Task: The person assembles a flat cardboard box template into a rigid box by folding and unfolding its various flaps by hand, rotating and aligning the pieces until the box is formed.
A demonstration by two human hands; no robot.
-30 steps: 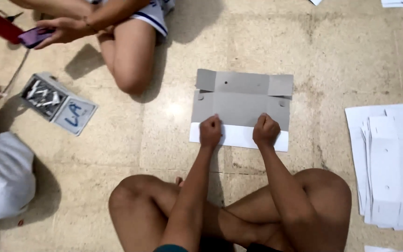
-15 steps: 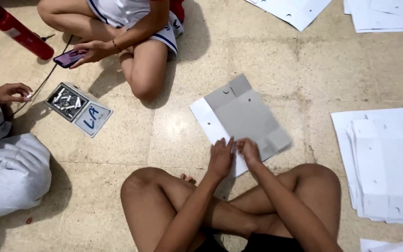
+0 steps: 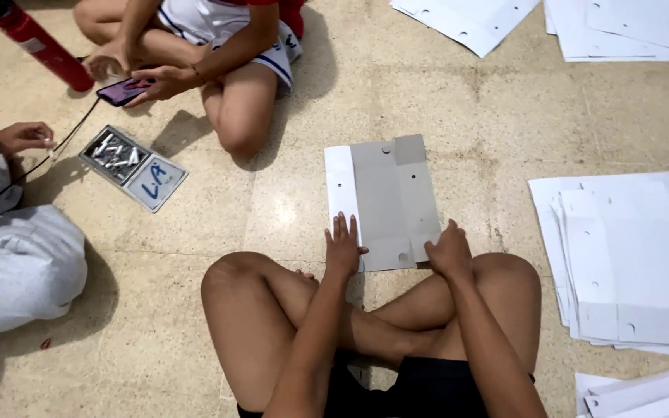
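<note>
A grey and white card sheet (image 3: 385,200) with punched holes and folded flaps lies on the tiled floor in front of my crossed legs, its long side running away from me. My left hand (image 3: 342,246) rests flat with fingers spread on the sheet's near left corner. My right hand (image 3: 449,250) is curled and presses on the near right corner flap.
A stack of white punched sheets (image 3: 629,263) lies at my right, and more sheets (image 3: 582,23) lie at the far right. Another person (image 3: 210,54) sits opposite holding a phone (image 3: 121,90). An open tin (image 3: 133,166), a red cylinder (image 3: 40,46) and a third person (image 3: 1,255) are at left.
The sheet has been turned from lying crosswise to lengthwise. My hands moved from its near edge to its near corners, the left now flat and spread.
</note>
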